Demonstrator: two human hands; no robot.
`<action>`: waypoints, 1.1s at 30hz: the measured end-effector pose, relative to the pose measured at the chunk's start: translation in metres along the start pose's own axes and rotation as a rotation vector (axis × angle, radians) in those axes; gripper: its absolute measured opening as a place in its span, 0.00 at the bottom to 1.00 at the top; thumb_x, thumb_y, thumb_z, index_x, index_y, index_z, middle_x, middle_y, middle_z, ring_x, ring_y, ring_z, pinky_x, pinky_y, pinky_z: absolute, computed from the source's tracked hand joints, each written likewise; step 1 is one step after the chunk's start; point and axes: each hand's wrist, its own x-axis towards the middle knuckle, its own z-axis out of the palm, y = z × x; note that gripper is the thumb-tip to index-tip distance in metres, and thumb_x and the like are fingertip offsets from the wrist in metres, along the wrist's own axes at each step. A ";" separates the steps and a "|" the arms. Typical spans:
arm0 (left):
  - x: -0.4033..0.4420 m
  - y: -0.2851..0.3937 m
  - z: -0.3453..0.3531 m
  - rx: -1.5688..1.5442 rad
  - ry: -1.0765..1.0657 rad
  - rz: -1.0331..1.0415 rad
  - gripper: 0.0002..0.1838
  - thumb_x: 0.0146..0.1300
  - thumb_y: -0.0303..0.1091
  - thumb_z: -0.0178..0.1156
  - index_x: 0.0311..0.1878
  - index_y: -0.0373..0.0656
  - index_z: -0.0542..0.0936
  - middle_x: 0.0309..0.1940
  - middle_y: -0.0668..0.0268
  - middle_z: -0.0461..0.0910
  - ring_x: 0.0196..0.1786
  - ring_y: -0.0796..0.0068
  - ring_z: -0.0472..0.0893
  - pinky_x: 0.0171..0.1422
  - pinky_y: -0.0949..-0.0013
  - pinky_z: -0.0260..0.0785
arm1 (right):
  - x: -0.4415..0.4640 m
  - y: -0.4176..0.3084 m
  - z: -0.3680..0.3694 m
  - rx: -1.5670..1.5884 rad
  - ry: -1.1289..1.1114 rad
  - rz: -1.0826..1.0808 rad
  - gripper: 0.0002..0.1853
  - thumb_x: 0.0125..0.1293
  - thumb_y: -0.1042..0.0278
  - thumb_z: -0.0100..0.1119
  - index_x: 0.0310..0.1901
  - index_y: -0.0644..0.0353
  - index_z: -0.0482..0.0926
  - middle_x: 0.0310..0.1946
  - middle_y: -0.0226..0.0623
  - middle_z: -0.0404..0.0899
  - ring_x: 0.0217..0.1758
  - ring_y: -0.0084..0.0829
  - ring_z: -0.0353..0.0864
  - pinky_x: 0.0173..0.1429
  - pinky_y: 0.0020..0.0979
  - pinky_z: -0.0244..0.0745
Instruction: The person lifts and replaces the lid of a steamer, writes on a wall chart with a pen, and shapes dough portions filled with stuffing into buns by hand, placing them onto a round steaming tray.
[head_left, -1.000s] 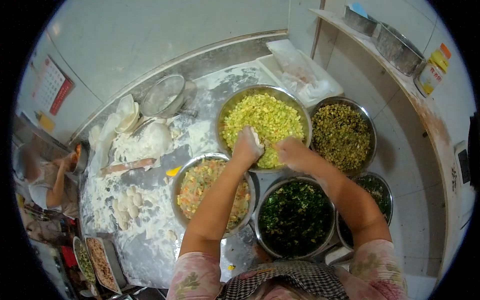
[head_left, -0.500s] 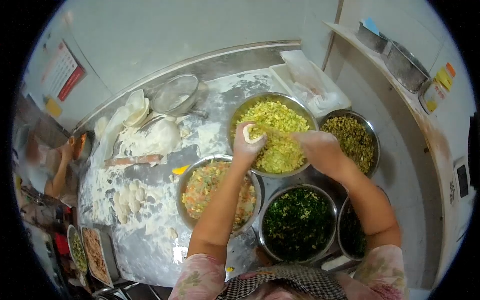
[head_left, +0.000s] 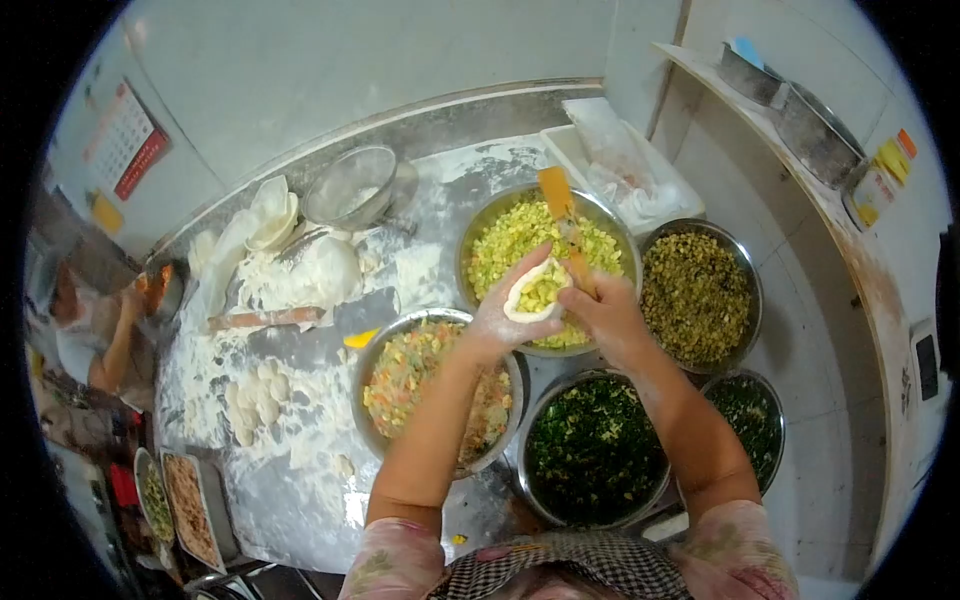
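Cupped in my left hand [head_left: 497, 316] is a round dough wrapper [head_left: 524, 311] with a heap of yellow-green filling in it. My right hand [head_left: 607, 310] grips an orange spatula [head_left: 557, 193] whose blade points up and away, and its thumb touches the wrapper's right edge. Both hands are over the near part of a steel bowl [head_left: 462, 262] of yellow-green chopped filling. Just left of my left forearm is a bowl [head_left: 361, 400] of mixed orange, yellow and green filling.
Dark green filling [head_left: 597, 447] and brown-green filling [head_left: 696, 294] fill bowls at the right. Small dough pieces [head_left: 256, 398], a rolling pin [head_left: 266, 320], a large dough lump [head_left: 327, 271] and a sieve [head_left: 350, 188] lie on the floured table. At far left, another person [head_left: 95, 340] holds a bowl.
My hands rose from the yellow-green filling and came together. The wrapper now lies opened out with filling in it, and the spatula has swung upright, away from the wrapper.
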 end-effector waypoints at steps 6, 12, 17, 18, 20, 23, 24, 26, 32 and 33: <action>0.002 -0.002 -0.015 -0.102 -0.015 -0.112 0.40 0.44 0.26 0.72 0.62 0.43 0.64 0.52 0.67 0.72 0.55 0.75 0.72 0.58 0.71 0.67 | 0.004 -0.020 -0.026 -0.423 -0.134 -0.298 0.17 0.63 0.64 0.58 0.50 0.65 0.76 0.36 0.38 0.77 0.37 0.29 0.76 0.42 0.28 0.71; 0.003 0.005 -0.030 -0.138 0.010 -0.190 0.27 0.48 0.25 0.69 0.53 0.43 0.71 0.42 0.65 0.77 0.45 0.73 0.77 0.49 0.71 0.73 | -0.007 -0.001 -0.046 -1.127 -0.186 -0.355 0.16 0.66 0.65 0.50 0.54 0.52 0.76 0.39 0.42 0.78 0.40 0.34 0.79 0.45 0.31 0.74; 0.001 -0.009 -0.037 -0.070 0.032 -0.242 0.22 0.50 0.26 0.68 0.49 0.42 0.73 0.39 0.65 0.77 0.41 0.74 0.78 0.45 0.70 0.74 | 0.001 0.002 -0.048 -1.130 -0.361 -0.323 0.18 0.65 0.68 0.48 0.56 0.53 0.75 0.43 0.45 0.77 0.41 0.42 0.78 0.46 0.36 0.73; -0.001 -0.010 -0.037 -0.096 0.081 -0.259 0.22 0.50 0.27 0.68 0.49 0.42 0.72 0.39 0.65 0.77 0.41 0.73 0.78 0.45 0.70 0.74 | 0.008 0.007 -0.055 -0.943 -0.400 -0.253 0.18 0.65 0.69 0.48 0.56 0.53 0.74 0.44 0.45 0.77 0.41 0.42 0.78 0.47 0.36 0.73; -0.006 -0.011 -0.037 -0.144 0.186 -0.279 0.22 0.50 0.27 0.68 0.49 0.42 0.72 0.39 0.64 0.77 0.40 0.73 0.79 0.44 0.70 0.75 | 0.023 0.019 -0.068 -0.824 -0.374 -0.280 0.19 0.64 0.69 0.49 0.57 0.54 0.74 0.45 0.46 0.76 0.42 0.42 0.77 0.48 0.36 0.72; -0.017 -0.009 -0.035 -0.137 0.263 -0.231 0.22 0.51 0.28 0.68 0.49 0.41 0.72 0.39 0.63 0.77 0.39 0.72 0.79 0.42 0.70 0.76 | 0.035 0.038 -0.069 -0.902 -0.210 -0.495 0.19 0.63 0.69 0.52 0.56 0.59 0.74 0.41 0.45 0.76 0.44 0.39 0.76 0.48 0.34 0.72; -0.022 -0.002 -0.026 -0.160 0.278 -0.206 0.21 0.52 0.27 0.67 0.49 0.41 0.72 0.39 0.63 0.77 0.40 0.72 0.79 0.44 0.70 0.75 | 0.032 0.044 -0.058 -0.857 -0.173 -0.528 0.19 0.63 0.69 0.53 0.55 0.60 0.74 0.39 0.45 0.77 0.44 0.37 0.76 0.48 0.34 0.71; -0.027 -0.005 -0.017 -0.149 0.288 -0.120 0.22 0.52 0.27 0.65 0.50 0.42 0.70 0.40 0.61 0.76 0.42 0.70 0.78 0.44 0.66 0.77 | 0.020 0.039 -0.030 -0.479 -0.217 -0.293 0.19 0.61 0.70 0.56 0.54 0.65 0.74 0.33 0.40 0.76 0.40 0.31 0.76 0.45 0.30 0.71; -0.051 0.003 0.015 -0.025 0.419 0.024 0.20 0.52 0.29 0.65 0.48 0.43 0.71 0.42 0.64 0.74 0.43 0.73 0.76 0.49 0.70 0.69 | -0.009 0.035 0.020 -0.079 -0.192 -0.367 0.14 0.61 0.75 0.56 0.49 0.67 0.76 0.32 0.27 0.74 0.30 0.18 0.72 0.36 0.19 0.69; -0.055 0.007 0.019 -0.012 0.417 0.033 0.19 0.52 0.29 0.65 0.47 0.42 0.72 0.42 0.64 0.74 0.44 0.74 0.76 0.50 0.69 0.69 | -0.013 0.030 0.021 0.002 -0.217 -0.298 0.13 0.61 0.75 0.56 0.47 0.67 0.76 0.31 0.27 0.73 0.30 0.17 0.72 0.36 0.19 0.69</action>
